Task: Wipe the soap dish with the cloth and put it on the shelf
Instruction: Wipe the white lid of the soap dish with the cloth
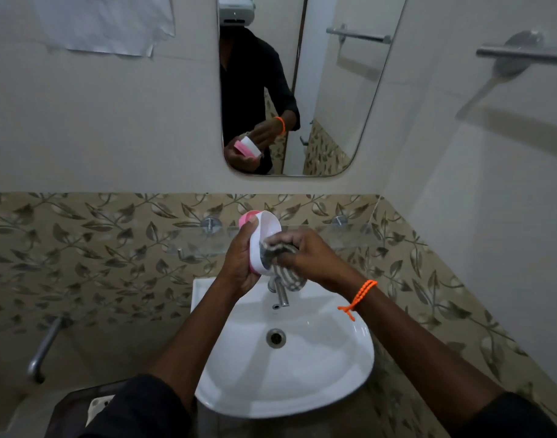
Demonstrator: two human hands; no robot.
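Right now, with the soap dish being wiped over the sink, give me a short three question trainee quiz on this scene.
1. True or false: the soap dish already sits on the glass shelf.
2. Which hand holds the striped cloth? A) left B) right
3. Fill in: the dish is held above the white ____.

Key: 1 false, the left hand holds it in the air. 2 B, the right hand. 3 sink.

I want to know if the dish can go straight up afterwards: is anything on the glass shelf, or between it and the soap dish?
Nothing visible does. The soap dish, in the left hand, is just before the glass shelf, whose visible parts are bare.
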